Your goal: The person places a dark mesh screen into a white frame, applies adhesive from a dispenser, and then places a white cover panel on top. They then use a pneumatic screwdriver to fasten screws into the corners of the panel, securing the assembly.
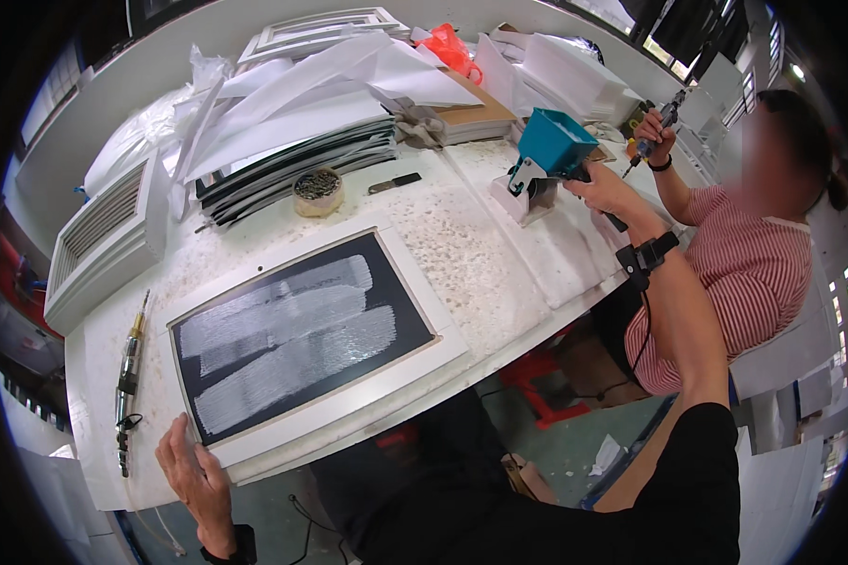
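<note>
A driver tool (127,363) lay along the table's (499,273) left edge, just beside the left hand (193,476). That hand lay flat, fingers spread, pressing the near-left corner of the white frame (301,339), gripping nothing. The frame's near side overhung the table's front edge; bare tabletop stretched between it and the teal box (556,141). The right hand (601,191), arm extended, was curled around something dark under the box. Beyond, a coworker's hand (655,132) held a tool.

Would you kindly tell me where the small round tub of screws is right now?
In the head view, the tub of screws stands on the white table, behind the framed panel and beside the stack of dark panels.
</note>
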Motion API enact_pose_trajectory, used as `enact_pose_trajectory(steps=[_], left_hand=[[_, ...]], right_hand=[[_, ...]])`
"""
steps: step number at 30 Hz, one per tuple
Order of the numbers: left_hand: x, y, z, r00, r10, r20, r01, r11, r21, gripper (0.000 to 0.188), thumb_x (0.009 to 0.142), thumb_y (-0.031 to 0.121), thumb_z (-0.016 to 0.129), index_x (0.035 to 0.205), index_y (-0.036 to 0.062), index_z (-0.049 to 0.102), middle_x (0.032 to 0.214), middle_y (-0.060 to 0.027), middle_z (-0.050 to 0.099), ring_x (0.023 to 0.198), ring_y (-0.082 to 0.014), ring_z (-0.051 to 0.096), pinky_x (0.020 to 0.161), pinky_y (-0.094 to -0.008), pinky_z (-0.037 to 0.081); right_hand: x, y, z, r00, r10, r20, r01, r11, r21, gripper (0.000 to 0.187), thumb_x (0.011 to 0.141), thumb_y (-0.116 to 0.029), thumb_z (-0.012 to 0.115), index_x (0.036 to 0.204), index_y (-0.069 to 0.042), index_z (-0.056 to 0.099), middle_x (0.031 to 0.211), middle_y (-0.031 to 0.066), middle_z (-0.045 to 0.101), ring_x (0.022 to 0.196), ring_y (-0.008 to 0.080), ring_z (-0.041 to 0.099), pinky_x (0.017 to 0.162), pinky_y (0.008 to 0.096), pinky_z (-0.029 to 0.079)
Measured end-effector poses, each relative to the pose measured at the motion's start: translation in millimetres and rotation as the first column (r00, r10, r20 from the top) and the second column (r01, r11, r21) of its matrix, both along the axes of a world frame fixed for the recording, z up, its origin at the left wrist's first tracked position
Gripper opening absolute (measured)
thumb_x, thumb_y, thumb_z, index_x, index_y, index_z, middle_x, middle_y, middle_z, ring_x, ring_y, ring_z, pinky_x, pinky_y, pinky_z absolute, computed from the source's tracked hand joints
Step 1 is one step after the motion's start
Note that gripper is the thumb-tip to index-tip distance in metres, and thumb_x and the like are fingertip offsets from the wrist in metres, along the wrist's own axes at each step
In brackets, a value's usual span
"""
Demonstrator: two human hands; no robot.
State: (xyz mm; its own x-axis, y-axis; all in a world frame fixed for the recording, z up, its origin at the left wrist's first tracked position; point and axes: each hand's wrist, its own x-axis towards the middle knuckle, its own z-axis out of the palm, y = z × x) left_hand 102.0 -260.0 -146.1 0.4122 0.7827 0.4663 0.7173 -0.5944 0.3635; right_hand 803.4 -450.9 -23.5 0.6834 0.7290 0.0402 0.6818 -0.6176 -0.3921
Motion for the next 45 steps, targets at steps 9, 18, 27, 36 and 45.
enact_pose_trajectory(steps=[9, 18, 27, 36, 45], left_hand=[[-2.9, -0.1, 0.3, 1.0, 0.005, 0.017, -0.004, 1.0, -0.005, 0.045, 0.089, -0.001, 0.049, 0.133, -0.0025, 0.059, 0.127, -0.0229, 0.06, 0.117, -0.0381, 0.055, 0.103, -0.0463, 0.043], [-0.6, 4.3, -3.5, 0.999, 0.022, 0.03, -0.021, 0.999, -0.03, 0.04, 0.09, 0.0, 0.05, 0.128, -0.0036, 0.063, 0.127, -0.0249, 0.061, 0.118, -0.0397, 0.056, 0.103, -0.0472, 0.043], [-4.3, 5.0, 12.7, 0.999, 0.022, -0.031, -0.023, 0.999, -0.042, 0.037, 0.093, 0.004, 0.057, 0.128, -0.0008, 0.068, 0.126, -0.0237, 0.066, 0.113, -0.0396, 0.062, 0.098, -0.0474, 0.048], [0.5, 8.8, 14.8, 0.999, 0.045, -0.025, -0.047, 0.997, -0.06, 0.038, 0.093, 0.006, 0.054, 0.127, -0.0009, 0.069, 0.125, -0.0258, 0.065, 0.11, -0.0414, 0.062, 0.097, -0.0482, 0.049], [3.5, 7.7, 9.9, 0.999, 0.028, -0.025, -0.029, 0.999, -0.024, 0.037, 0.095, 0.011, 0.053, 0.126, -0.0011, 0.07, 0.125, -0.0275, 0.064, 0.112, -0.0429, 0.061, 0.098, -0.0488, 0.049]], right_hand=[[-71.9, 5.5, 41.4, 0.772, 0.07, 0.632, 0.101, 0.968, -0.23, 0.045, 0.094, -0.039, 0.068, 0.112, 0.001, 0.068, 0.101, 0.0189, 0.075, 0.084, 0.0362, 0.073, 0.074, 0.0463, 0.056], [-101.4, 173.8, 2.0, 0.778, 0.273, 0.567, -0.344, 0.939, 0.02, 0.027, 0.095, -0.023, 0.067, 0.097, 0.002, 0.073, 0.094, 0.0271, 0.071, 0.089, 0.0453, 0.068, 0.082, 0.0503, 0.053], [-6.8, 260.4, -70.9, 0.861, 0.083, 0.501, -0.057, 0.996, -0.067, 0.035, 0.097, -0.03, 0.065, 0.096, 0.005, 0.064, 0.092, 0.0274, 0.069, 0.093, 0.0473, 0.067, 0.081, 0.0549, 0.052], [-27.1, 288.1, -69.7, 0.826, 0.19, 0.531, -0.148, 0.982, -0.121, 0.032, 0.091, -0.025, 0.072, 0.104, 0.002, 0.063, 0.107, 0.0223, 0.068, 0.098, 0.0426, 0.068, 0.085, 0.0536, 0.052], [-8.2, 275.7, -112.5, 0.801, -0.137, 0.583, 0.108, 0.991, 0.085, 0.056, 0.092, -0.031, 0.071, 0.123, 0.013, 0.056, 0.128, 0.0345, 0.057, 0.11, 0.0469, 0.066, 0.104, 0.0599, 0.044]])
